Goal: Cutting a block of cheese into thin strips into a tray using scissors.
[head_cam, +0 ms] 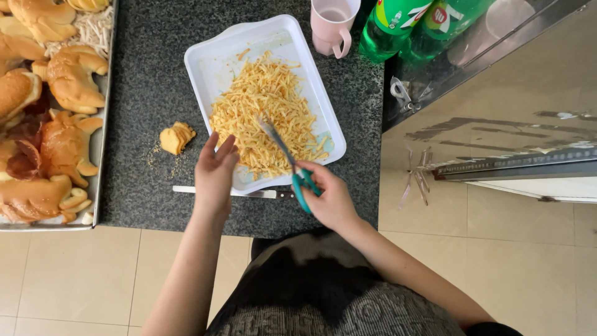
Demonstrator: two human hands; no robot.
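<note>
The right hand (333, 202), nearest the camera, grips teal-handled scissors (292, 167) whose blades reach into the heap of thin yellow shreds (267, 112) in the white tray (211, 68) on the dark bench (143, 81). The left hand (216, 176) hovers open and empty at the tray's near-left edge, above a knife (224, 191). The step looks like snipping the shreds shorter; another cut would call for gathering a bunch and steadying the tray.

My arms and clothing, seen from above.
My left hand (216, 174) and right hand (331, 199) are bare, forearms unsleeved; I wear a grey-and-black knitted patterned top.
</note>
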